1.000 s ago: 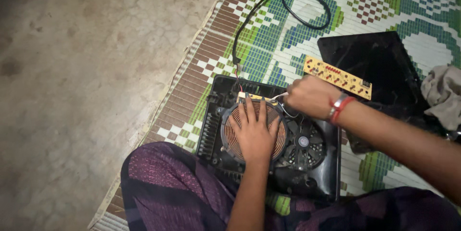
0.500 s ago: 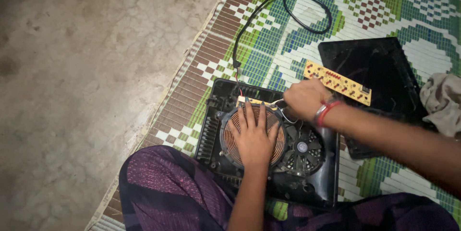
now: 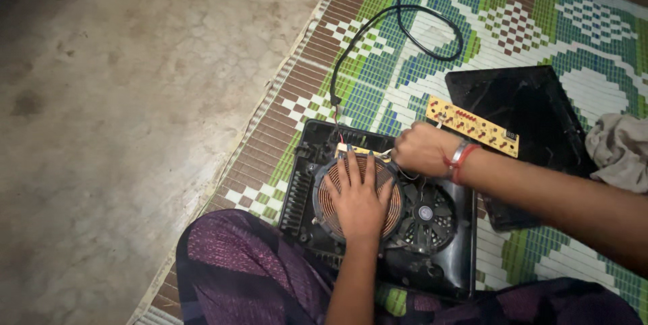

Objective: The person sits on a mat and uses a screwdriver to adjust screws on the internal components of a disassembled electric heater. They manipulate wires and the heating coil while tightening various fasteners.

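**Hands on an opened cooktop**

Left hand point(image 3: 358, 197) flat, fingers spread, pressed on the round copper-wound coil point(image 3: 329, 207) inside the open black plastic cooktop housing point(image 3: 453, 257). Right hand point(image 3: 420, 149) curled at the housing's far edge, just beside the coil, near thin wires; whether pinching anything, cannot tell. Red and silver bangles point(image 3: 460, 159) on that wrist. Small black fan point(image 3: 425, 213) just right of the coil. Yellow rectangular circuit board point(image 3: 472, 126) beyond the right hand, resting against the black glass top panel point(image 3: 533, 105). Black power cord point(image 3: 405, 21) looping across the green, brown and white woven mat point(image 3: 378, 95). Crumpled grey cloth point(image 3: 617, 149) at the right edge. Bare concrete floor point(image 3: 135, 95) to the left.
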